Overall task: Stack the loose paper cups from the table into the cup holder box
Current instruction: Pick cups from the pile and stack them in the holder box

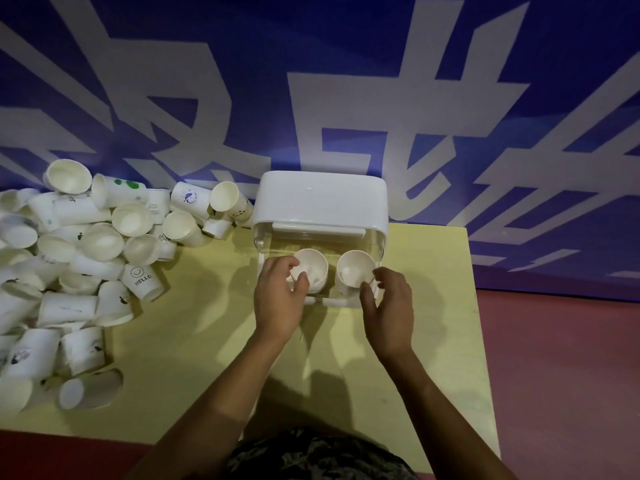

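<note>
The cup holder box (320, 199), white on top with a clear front, stands at the back of the yellow table (207, 341). Two white paper cups sit upright in its front opening. My left hand (278, 299) grips the rim of the left cup (313, 270) between thumb and fingers. My right hand (389, 308) is at the right cup (355, 271), fingers curled and spread around its near rim; contact looks light. A big heap of loose paper cups (76, 271) covers the table's left side.
A blue banner with large white characters (346, 98) hangs right behind the box. The table's right edge (479, 323) borders a reddish floor. One cup marked HELLO (142, 277) lies at the heap's inner edge. Bare tabletop lies between heap and box.
</note>
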Demonstrator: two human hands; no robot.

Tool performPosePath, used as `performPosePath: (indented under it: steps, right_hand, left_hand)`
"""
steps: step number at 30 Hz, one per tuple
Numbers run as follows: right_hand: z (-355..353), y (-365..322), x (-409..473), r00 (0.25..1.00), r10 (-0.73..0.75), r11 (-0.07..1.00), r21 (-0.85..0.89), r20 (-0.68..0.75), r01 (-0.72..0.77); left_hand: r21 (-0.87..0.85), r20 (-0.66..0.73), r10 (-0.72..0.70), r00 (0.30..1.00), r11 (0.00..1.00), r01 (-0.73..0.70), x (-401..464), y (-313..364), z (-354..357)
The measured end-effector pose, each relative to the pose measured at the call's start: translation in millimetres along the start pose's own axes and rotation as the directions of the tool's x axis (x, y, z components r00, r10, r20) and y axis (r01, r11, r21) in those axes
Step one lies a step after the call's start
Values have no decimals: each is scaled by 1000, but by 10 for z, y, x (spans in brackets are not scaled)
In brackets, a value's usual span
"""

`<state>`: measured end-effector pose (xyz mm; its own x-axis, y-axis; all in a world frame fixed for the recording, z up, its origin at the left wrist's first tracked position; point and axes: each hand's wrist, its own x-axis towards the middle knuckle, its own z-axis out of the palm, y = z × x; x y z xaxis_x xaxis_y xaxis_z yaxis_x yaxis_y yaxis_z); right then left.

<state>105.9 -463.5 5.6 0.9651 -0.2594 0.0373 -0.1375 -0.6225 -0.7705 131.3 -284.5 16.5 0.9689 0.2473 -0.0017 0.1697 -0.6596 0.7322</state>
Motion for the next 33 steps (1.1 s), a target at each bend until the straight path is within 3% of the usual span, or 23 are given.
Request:
performPosePath:
  steps: [2,3,5,6,8,17,22,28,30,33]
  right_hand:
    - [27,62,-34,958,262,947,162,114,-278]
    - [55,93,-30,911,352,886,236,215,-398]
    - [117,139,-7,810,428,731,373,401,-571]
    - [150,145,16,773,424,657,428,471,-621]
    - [219,155,78,748,388,583,486,538,-651]
    - [507,93,529,811,320,527,620,489,-582]
    - [635,15,763,796,362,500,619,486,-605]
    - [620,107,571,744,433,515,537,510,-668]
    - [604,117,397,714,495,556,450,495,-698]
    - [605,15,156,741,474,645,386,475,-659]
  left_hand:
    - [-197,95,-327,940,920,340,-11,-47,27]
    - [-318,236,-463,854,794,518,0,-67,45]
    - [-470,531,-528,663,468,748,29,-112,88]
    - [-490,612,-497,615,372,789,47,-149,120]
    - [-527,672,-435,600,289,799,99,-216,191]
    - [-601,713,-343,611,149,785,647,-105,407]
    - [-599,690,-384,614,173,782,900,-63,529]
    - [-533,618,-360,699,461,709,761,-100,417]
    - [-474,554,-394,733,575,667,641,-208,348]
    - [-365,442,-406,800,733,574,459,-412,183]
